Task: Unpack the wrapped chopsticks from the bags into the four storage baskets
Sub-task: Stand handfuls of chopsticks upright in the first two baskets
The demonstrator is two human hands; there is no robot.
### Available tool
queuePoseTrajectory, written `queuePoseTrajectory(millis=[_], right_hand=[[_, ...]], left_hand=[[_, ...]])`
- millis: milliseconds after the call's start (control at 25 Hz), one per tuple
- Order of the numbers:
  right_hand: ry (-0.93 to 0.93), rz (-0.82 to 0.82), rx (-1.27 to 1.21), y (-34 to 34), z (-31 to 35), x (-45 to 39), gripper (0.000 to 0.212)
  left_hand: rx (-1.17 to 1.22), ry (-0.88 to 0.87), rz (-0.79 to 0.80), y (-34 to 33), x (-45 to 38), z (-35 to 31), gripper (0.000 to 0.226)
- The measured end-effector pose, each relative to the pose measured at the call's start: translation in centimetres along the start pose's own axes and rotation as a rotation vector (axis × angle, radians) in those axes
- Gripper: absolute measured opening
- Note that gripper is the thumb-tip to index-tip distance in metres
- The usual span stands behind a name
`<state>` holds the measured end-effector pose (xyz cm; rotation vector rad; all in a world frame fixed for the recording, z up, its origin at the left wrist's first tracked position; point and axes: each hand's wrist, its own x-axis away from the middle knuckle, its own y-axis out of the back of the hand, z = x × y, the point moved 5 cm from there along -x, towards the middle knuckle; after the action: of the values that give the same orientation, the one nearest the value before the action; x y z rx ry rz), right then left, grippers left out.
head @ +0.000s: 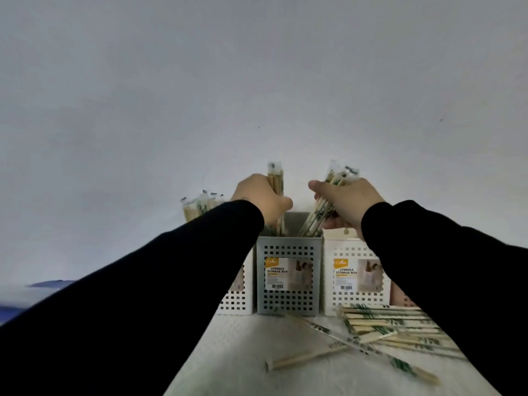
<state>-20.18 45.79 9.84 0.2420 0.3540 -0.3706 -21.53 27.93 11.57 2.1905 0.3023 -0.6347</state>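
Observation:
A grey perforated storage basket [288, 298] stands in the middle of a row against the wall. My left hand [261, 200] grips a bundle of wrapped chopsticks [275, 178] upright over it, lower ends inside the basket. My right hand [345, 202] grips a second, tilted bundle [338, 174] whose lower ends also reach into the grey basket. A white basket [357, 301] stands to the right. Another white basket [237, 301] on the left, mostly behind my left sleeve, holds wrapped chopsticks [197, 207]. A pinkish basket [400, 295] peeks out behind my right sleeve.
Several loose wrapped chopsticks [383, 324] lie scattered on the white tabletop [234, 355] in front of the baskets, to the right. A plain wall rises right behind the baskets. A blue object [43, 284] shows at the far left.

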Motion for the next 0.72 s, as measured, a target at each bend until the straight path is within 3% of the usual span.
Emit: queuePoseTrajectory(millis=[120, 240, 360, 400, 440, 560, 640, 720], right_hand=[[-0.028, 0.089, -0.015, -1.4, -1.8, -0.4, 0.055], [0.021, 0.151, -0.055, -0.6, -2.0, -0.3, 0.053], [0.179, 0.125, 0.029, 3.2, -2.1, 1.5, 0.038], [0.252, 0.094, 0.134, 4.8, -2.6, 2.5, 0.028], [0.311, 0.081, 0.282, 6.4, -3.5, 3.7, 0.017], [0.333, 0.205, 0.772, 9.5, -8.4, 6.3, 0.022], [0.321, 0.259, 0.896, 11.2, -11.2, 6.9, 0.021], [0.281, 0.264, 0.912, 12.8, -12.9, 7.1, 0.011]], left_hand=[[-0.121, -0.018, 0.010, -2.2, 0.5, 1.1, 0.034], [0.033, 0.003, -0.093, -1.6, 2.1, 2.0, 0.051], [0.020, -0.281, -0.324, -0.9, 7.1, 1.5, 0.046], [-0.032, -0.418, -0.267, -1.7, 9.0, 0.8, 0.039], [-0.065, -0.514, -0.093, -3.3, 10.9, 0.3, 0.034], [-0.236, -0.524, 0.571, -9.3, 15.4, 0.2, 0.044], [-0.337, -0.475, 0.679, -11.4, 16.2, 0.1, 0.052], [-0.427, -0.471, 0.625, -12.1, 16.1, -0.8, 0.048]])
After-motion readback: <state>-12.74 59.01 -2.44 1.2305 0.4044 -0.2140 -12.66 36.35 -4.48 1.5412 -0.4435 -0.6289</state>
